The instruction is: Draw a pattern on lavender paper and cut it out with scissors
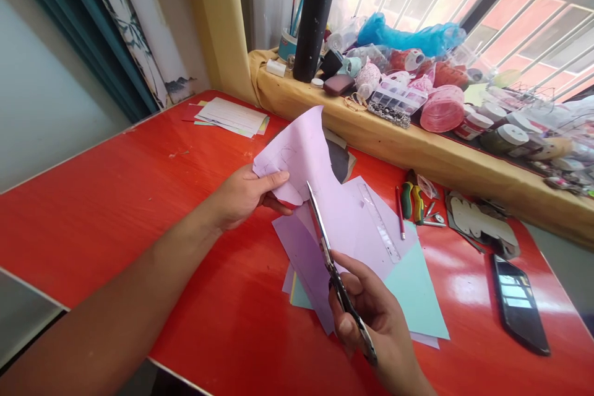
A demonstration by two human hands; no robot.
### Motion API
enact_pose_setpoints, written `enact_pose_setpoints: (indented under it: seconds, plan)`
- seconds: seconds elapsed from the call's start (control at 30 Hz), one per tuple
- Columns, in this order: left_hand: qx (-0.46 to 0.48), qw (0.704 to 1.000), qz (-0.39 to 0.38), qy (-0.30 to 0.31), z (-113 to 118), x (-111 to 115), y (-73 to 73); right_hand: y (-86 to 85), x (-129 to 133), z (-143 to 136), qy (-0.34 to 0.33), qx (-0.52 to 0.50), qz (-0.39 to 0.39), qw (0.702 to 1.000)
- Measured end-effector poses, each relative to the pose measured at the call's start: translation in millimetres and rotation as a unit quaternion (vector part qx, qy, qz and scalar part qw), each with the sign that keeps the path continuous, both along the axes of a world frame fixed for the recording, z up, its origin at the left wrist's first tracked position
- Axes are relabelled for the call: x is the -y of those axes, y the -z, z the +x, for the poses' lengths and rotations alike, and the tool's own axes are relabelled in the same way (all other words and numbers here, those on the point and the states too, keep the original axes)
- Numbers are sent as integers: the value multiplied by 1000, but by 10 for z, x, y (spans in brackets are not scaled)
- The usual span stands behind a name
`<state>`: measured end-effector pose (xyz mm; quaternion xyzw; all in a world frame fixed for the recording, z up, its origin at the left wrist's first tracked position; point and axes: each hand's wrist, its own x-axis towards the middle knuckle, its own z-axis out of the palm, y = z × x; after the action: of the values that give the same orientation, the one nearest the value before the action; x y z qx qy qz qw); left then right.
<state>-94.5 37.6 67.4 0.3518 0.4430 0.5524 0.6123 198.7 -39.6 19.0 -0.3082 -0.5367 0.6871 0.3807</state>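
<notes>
Between its thumb and fingers, my left hand pinches a sheet of light purple paper. The sheet is held up off the table, curved, with faint pencil outlines and a cut edge. My right hand grips a pair of scissors by the handles, the blades pointing up and away. The blade tip lies against the purple sheet's lower edge, just right of my left fingers. I cannot tell how far apart the blades are. Beneath lie purple sheets, a mint green sheet and a clear ruler.
On the red table are a stack of paper slips, a red pencil, green-and-yellow pliers, grey cut-outs and a phone. A cloth-covered sill holds a black thermos, jars and craft supplies.
</notes>
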Motion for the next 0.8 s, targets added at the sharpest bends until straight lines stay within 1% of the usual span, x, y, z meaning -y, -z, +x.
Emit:
enact_pose_setpoints:
  seconds: [0.13, 0.33, 0.57, 0.8]
  plan:
    - [-23, 1000, 9, 7, -26, -2, -11, 11, 2, 12, 5, 17, 1, 1000]
    - [-60, 998, 10, -6, -48, -10, 0, 11, -3, 26, 2, 27, 3, 1000]
    - [-69, 997, 13, -7, -50, -11, 1, 3, -3, 27, -6, 23, 5, 1000]
    - [-71, 997, 21, 2, -52, -19, 13, 18, 2, 39, 5, 33, 6, 999]
